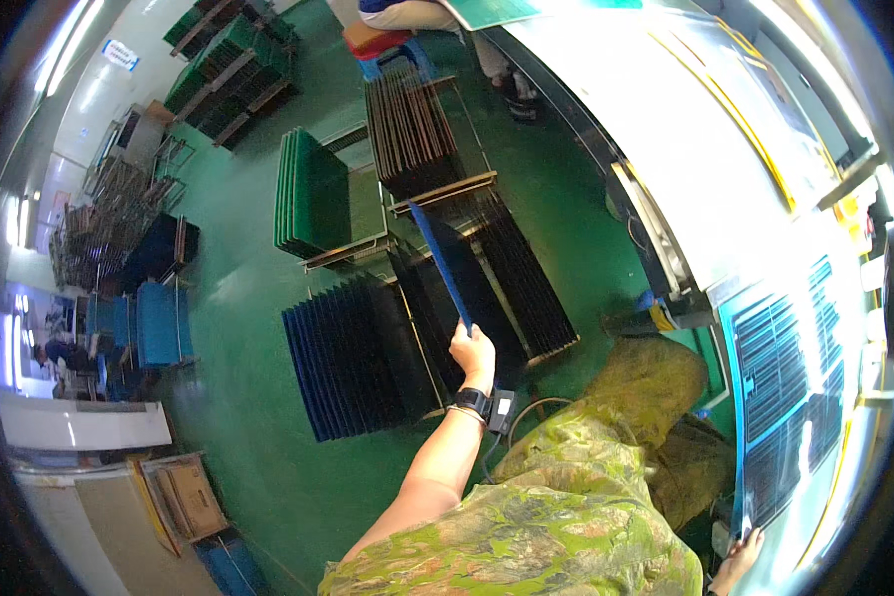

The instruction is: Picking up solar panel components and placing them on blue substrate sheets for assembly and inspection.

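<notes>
My left hand point(474, 356) is closed on the near end of a thin blue-edged panel point(441, 260), which stands on edge among dark panels in a floor rack. A watch and a bracelet are on that wrist. At the lower right, my right hand point(739, 562) holds the near corner of a flat sheet with a blue border and dark printed pattern point(775, 368). This sheet lies on the bright worktable point(685, 189). Glare covers part of it, and the undersides of the right fingers are hidden.
Floor racks hold blue panels point(343, 358), black panels point(521, 278), green panels point(310, 189) and brown-edged panels point(410, 129). A stool point(382, 45) stands near a seated person at the top. More racks point(159, 323) and cardboard point(191, 497) are at left. A cable point(531, 405) runs beside my left wrist.
</notes>
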`<state>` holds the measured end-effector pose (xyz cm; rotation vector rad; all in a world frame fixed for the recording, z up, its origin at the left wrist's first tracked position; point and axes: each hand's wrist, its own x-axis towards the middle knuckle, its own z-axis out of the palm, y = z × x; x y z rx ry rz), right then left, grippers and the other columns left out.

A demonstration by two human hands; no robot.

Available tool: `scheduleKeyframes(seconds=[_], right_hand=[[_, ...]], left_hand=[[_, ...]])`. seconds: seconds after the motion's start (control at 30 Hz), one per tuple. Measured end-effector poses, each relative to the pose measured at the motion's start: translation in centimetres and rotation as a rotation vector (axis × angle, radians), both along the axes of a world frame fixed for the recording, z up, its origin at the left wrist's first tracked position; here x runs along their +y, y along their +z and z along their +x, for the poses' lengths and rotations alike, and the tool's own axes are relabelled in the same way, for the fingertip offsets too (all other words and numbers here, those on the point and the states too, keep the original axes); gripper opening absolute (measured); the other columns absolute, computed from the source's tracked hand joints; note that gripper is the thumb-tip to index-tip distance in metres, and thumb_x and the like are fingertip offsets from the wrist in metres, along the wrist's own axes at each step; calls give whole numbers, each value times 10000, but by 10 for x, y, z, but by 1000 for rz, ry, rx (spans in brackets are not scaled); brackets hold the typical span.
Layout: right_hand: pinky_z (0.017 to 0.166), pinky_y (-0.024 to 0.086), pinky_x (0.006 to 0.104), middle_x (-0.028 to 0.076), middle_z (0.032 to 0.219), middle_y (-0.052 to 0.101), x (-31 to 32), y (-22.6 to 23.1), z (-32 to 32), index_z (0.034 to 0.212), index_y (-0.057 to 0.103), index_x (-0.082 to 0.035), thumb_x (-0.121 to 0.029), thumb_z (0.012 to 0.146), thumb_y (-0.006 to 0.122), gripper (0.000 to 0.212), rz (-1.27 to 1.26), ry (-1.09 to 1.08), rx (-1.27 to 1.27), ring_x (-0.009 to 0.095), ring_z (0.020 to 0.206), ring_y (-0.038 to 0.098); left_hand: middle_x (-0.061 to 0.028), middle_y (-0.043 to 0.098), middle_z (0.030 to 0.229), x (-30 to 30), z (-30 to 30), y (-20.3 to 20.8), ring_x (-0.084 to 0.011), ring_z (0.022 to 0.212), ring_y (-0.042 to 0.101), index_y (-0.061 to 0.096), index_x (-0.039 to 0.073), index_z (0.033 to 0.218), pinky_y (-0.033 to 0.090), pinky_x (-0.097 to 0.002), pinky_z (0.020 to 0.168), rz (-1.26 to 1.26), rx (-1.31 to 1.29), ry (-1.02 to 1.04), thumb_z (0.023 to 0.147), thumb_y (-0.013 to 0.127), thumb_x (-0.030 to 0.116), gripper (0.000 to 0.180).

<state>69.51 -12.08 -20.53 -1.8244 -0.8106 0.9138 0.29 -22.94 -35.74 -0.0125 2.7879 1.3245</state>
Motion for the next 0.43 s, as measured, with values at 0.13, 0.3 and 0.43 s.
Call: scheduleKeyframes(seconds=[0.13,0.3,0.43], right_hand=[[555,381,227,25,796,503,-4,50,-46,1159,510,-74,-267,943,514,290,-232,128,-217,108,636,479],[652,410,319,108,886,500,-11,57,-62,1140,488,39,-290,927,493,392,-242,325,-460,190,732,488],[375,314,141,-59,660,426,20,-57,76,1181,476,-146,-284,931,553,296,11,143,-119,19,466,406]], left_hand=[[-234,653,865,5,-4,-1,-389,829,640,630,32,1104,502,-441,735,51,-17,9,816,592,76,293],[-233,654,869,13,-9,8,-387,837,640,623,59,1130,504,-451,746,-51,-66,-12,820,572,77,315],[-228,658,902,15,-14,-2,-392,853,639,610,63,1154,509,-443,769,-70,-30,-6,811,591,84,345]])
